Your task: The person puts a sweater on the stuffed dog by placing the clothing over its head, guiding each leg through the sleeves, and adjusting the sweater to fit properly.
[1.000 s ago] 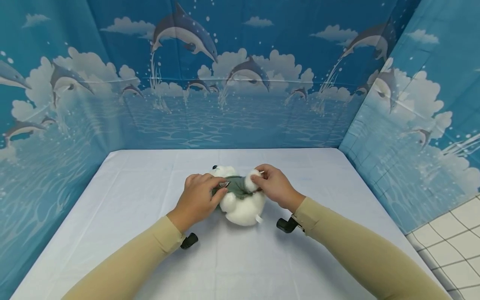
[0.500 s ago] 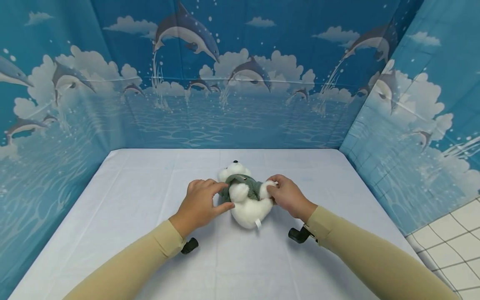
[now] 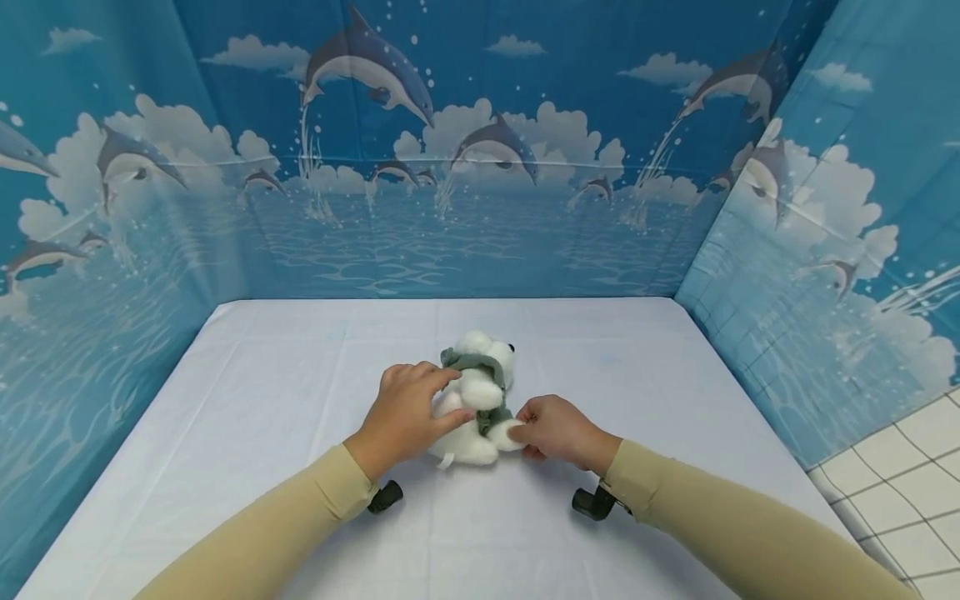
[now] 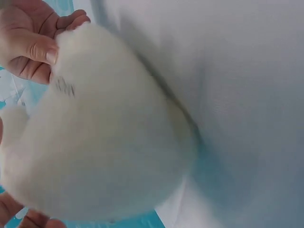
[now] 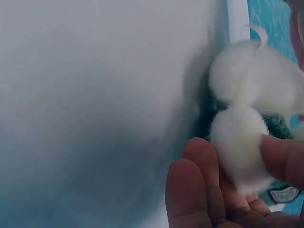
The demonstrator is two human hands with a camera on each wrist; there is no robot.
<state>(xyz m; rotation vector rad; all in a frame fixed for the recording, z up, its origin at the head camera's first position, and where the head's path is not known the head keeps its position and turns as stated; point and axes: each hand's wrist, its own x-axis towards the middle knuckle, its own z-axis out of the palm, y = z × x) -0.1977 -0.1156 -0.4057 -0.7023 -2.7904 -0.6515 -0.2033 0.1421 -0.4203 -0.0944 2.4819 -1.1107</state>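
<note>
A white plush bear (image 3: 472,450) in a green top (image 3: 483,363) sits slightly tilted on the table, its dark nose toward the right. My left hand (image 3: 408,408) is at its left side, thumb and fingers curved around the body. In the left wrist view, the white body of the plush bear (image 4: 109,128) fills much of the picture, with a few left fingertips (image 4: 35,219) at its lower edge. My right hand (image 3: 562,433) pinches one white paw; the right wrist view shows that paw (image 5: 240,147) between thumb and fingers. A small white tag (image 3: 446,460) hangs from the bear's bottom.
A white cloth covers the table (image 3: 300,358). Dolphin-printed blue curtains (image 3: 480,233) stand along its back and sides. Black wrist devices (image 3: 386,497) hang beneath both sleeves. White tiles (image 3: 915,500) show at the lower right.
The plush bear has turned, its nose swinging from the left to the right. My right hand has moved down with the paw. My left hand parted from the body, then came round it again.
</note>
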